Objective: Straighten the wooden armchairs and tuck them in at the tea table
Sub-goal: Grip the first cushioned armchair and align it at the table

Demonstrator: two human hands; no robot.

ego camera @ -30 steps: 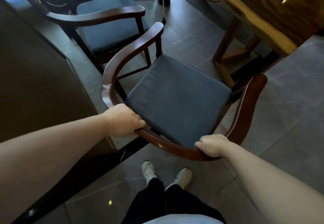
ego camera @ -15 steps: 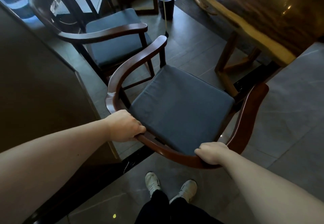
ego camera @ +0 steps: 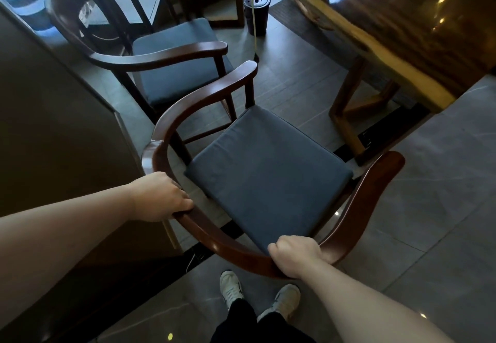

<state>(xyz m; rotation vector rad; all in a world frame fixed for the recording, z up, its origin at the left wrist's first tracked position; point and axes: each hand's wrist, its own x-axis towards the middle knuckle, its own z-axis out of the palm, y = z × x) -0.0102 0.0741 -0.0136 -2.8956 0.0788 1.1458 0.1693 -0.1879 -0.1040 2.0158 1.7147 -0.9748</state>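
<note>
Feet: the person's shoes (ego camera: 257, 293) stand at bottom centre on the tiled floor (ego camera: 429, 235).
Right hand: the right hand (ego camera: 296, 258), lower centre, grip closed around the curved back rail of the near armchair (ego camera: 268, 173).
Left hand: the left hand (ego camera: 161, 200), left of centre, grip closed over the same rail where it bends into the arm.
Near armchair: mid-frame, angled toward the tea table's tabletop (ego camera: 402, 20) at upper right, not yet tucked in.
Far armchair: the second armchair (ego camera: 171, 55), upper left, just beside the first.
Risk: pushing forward at this angle would likely drive the right armrest into the table leg (ego camera: 346, 117); swinging left could knock the second armchair.
</note>
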